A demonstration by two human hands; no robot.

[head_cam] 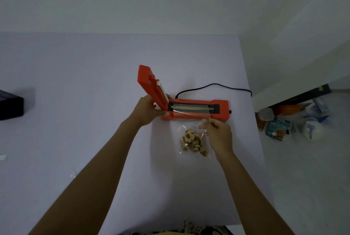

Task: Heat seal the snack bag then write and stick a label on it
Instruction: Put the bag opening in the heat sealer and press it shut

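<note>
snack bag (193, 141) lies flat on white table (75, 83), clear top edge laid over sealing strip | right hand (217, 134) pinches bag's upper right edge | left hand (146, 110) grips hinge end of orange heat sealer (195, 110), thumb seemingly on bag corner | lid (151, 85) raised | black cord (214, 86) trails behind

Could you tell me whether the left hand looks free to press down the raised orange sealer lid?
Probably yes: the left hand already grips the raised orange sealer lid at its hinge end, with nothing above it.
</note>
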